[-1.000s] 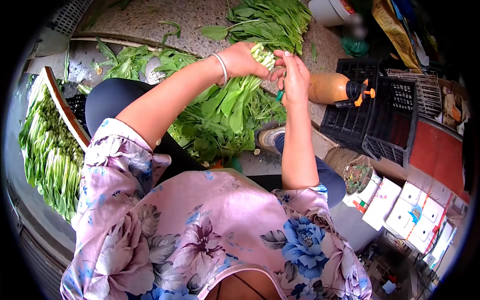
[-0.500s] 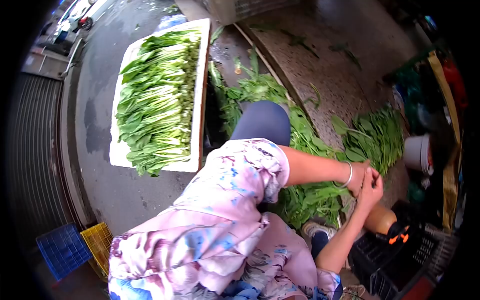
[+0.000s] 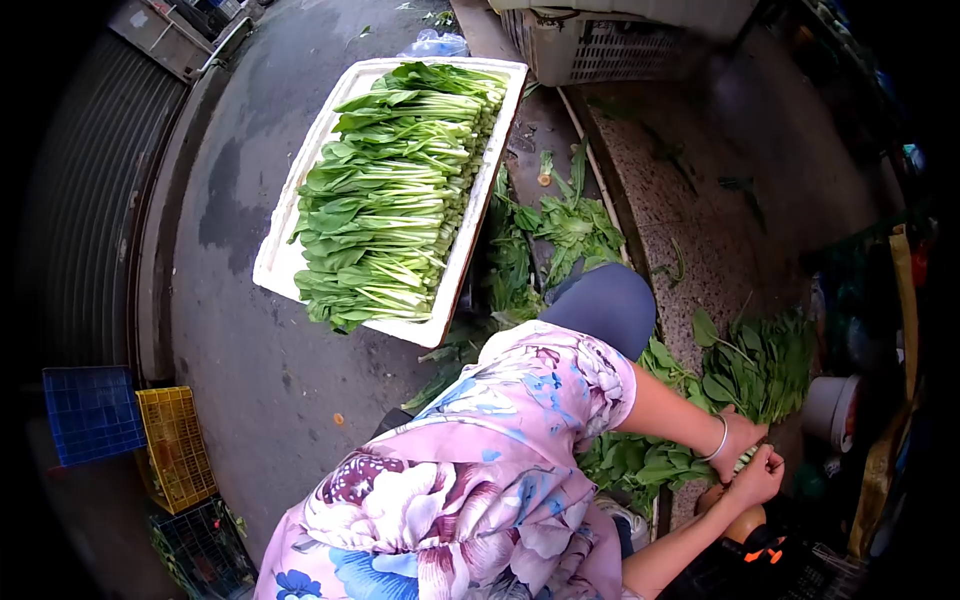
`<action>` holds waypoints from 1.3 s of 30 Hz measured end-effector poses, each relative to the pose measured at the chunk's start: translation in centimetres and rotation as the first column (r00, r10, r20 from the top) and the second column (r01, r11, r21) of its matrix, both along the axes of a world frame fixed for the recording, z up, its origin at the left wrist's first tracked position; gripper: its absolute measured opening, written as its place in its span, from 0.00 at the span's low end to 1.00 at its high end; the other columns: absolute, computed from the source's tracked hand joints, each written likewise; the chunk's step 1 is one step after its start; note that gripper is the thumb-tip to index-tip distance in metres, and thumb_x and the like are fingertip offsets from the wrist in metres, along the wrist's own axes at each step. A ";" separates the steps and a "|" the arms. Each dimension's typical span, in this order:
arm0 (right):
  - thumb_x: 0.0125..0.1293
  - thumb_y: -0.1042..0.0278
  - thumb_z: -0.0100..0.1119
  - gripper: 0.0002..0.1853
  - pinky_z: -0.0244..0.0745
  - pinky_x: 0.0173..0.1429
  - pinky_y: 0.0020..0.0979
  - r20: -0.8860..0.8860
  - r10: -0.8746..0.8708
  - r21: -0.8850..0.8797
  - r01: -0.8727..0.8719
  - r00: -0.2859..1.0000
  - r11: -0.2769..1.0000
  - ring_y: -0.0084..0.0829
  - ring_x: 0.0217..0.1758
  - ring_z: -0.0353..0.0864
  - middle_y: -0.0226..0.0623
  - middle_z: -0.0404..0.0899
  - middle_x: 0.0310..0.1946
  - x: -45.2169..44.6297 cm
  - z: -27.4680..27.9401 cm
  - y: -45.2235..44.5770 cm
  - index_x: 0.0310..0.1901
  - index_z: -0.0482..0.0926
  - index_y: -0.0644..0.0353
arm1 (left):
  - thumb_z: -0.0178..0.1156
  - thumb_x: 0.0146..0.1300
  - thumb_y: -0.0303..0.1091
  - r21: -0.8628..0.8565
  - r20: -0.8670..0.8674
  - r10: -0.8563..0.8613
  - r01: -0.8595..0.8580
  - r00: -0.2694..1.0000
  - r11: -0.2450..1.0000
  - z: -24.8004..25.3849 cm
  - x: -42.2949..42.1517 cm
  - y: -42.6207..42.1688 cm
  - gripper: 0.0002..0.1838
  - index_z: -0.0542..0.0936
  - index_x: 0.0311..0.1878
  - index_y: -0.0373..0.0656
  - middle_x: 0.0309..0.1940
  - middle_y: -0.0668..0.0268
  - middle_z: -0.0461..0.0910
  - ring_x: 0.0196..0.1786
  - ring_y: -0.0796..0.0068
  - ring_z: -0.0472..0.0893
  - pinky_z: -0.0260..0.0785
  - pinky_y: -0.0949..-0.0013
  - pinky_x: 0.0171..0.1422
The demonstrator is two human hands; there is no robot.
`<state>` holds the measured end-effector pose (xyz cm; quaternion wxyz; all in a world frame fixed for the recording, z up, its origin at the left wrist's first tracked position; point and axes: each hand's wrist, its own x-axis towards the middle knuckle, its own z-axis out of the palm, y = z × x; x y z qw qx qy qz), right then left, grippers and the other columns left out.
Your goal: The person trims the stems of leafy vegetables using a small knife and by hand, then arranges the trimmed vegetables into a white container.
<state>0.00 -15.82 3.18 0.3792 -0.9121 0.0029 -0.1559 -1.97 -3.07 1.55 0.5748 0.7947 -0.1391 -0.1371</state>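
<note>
My left hand point(image 3: 738, 442), with a bangle at the wrist, is closed around a bunch of leafy greens. The bunch's pale cut stem ends point(image 3: 745, 457) show between my two hands. Against these stems, my right hand point(image 3: 758, 480) has its fingers curled in; what they pinch, if anything, is hidden. A pile of dark green leaves point(image 3: 760, 370) lies on the ledge just beyond my left hand. More loose greens point(image 3: 640, 466) spread below my left forearm. Which of these leaves belong to the held bunch I cannot tell.
A white foam tray point(image 3: 283, 268) holds neat rows of leafy greens at the left of my knee. Torn leaves point(image 3: 580, 232) litter the ground beside the stone ledge point(image 3: 655, 190). A white bucket point(image 3: 828, 405) stands past the pile. Blue point(image 3: 92, 415) and yellow point(image 3: 178, 450) crates are behind me.
My view has turned, so the tray and my arms sit further right in it. My hands, pressed together before, now show pale stem ends between them.
</note>
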 end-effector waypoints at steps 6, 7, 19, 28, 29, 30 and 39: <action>0.54 0.63 0.59 0.12 0.67 0.32 0.28 0.160 -0.085 -0.121 0.105 0.984 0.987 0.24 0.26 0.70 0.31 0.74 0.22 -1.4 5.9 3.5 0.27 0.74 0.65 | 0.68 0.30 0.34 0.043 0.453 0.373 -0.438 0.810 0.898 3.4 -2.8 -0.9 0.37 0.66 0.50 0.42 0.42 0.60 0.69 0.49 0.59 0.68 0.56 0.54 0.54; 0.57 0.60 0.59 0.13 0.67 0.32 0.26 0.188 -0.094 -0.135 0.121 0.978 0.984 0.23 0.26 0.69 0.30 0.76 0.23 -1.5 6.3 3.8 0.30 0.77 0.65 | 0.64 0.34 0.27 -0.037 0.442 0.381 -0.408 0.812 0.912 3.6 -2.4 -0.5 0.31 0.66 0.48 0.43 0.40 0.61 0.69 0.50 0.60 0.69 0.58 0.56 0.51; 0.67 0.56 0.47 0.19 0.55 0.19 0.12 0.116 0.204 0.437 -0.234 0.972 0.868 0.18 0.35 0.76 0.37 0.79 0.35 -1.9 7.4 2.4 0.46 0.74 0.66 | 0.59 0.40 0.25 0.482 0.754 0.156 -0.698 0.639 0.529 14.9 -5.1 24.0 0.19 0.68 0.40 0.42 0.32 0.60 0.74 0.39 0.57 0.76 0.69 0.58 0.39; 0.65 0.58 0.52 0.17 0.67 0.34 0.20 -0.117 0.218 0.370 -0.161 0.969 0.915 0.19 0.26 0.70 0.33 0.76 0.25 -3.6 -0.6 1.4 0.39 0.77 0.68 | 0.57 0.50 0.26 0.978 0.100 0.443 -0.006 0.891 -0.210 9.1 -16.9 44.0 0.24 0.68 0.53 0.53 0.51 0.59 0.72 0.57 0.61 0.70 0.59 0.46 0.60; 0.65 0.58 0.52 0.17 0.67 0.33 0.19 -0.135 0.226 0.371 -0.162 0.965 0.915 0.19 0.26 0.70 0.33 0.76 0.25 -3.6 -0.8 1.3 0.39 0.77 0.67 | 0.56 0.49 0.25 0.970 0.184 0.455 -0.088 0.871 -0.224 6.8 -18.3 45.2 0.26 0.67 0.54 0.54 0.56 0.61 0.67 0.62 0.63 0.63 0.52 0.40 0.61; 0.64 0.58 0.52 0.17 0.67 0.33 0.19 -0.152 0.235 0.372 -0.164 0.960 0.913 0.18 0.25 0.70 0.33 0.76 0.25 -3.6 -0.9 1.3 0.39 0.77 0.67 | 0.56 0.48 0.24 0.956 0.267 0.468 -0.169 0.842 -0.241 4.1 -19.7 46.3 0.28 0.65 0.55 0.54 0.60 0.63 0.61 0.67 0.64 0.56 0.46 0.35 0.63; 0.64 0.58 0.53 0.16 0.67 0.31 0.19 -0.154 0.187 0.296 -0.135 0.970 0.946 0.18 0.25 0.70 0.32 0.76 0.26 -4.0 -0.5 1.4 0.39 0.77 0.67 | 0.54 0.46 0.21 0.924 0.214 0.598 -0.359 0.773 0.133 1.7 -22.9 49.4 0.34 0.61 0.60 0.54 0.63 0.67 0.58 0.66 0.62 0.58 0.47 0.36 0.64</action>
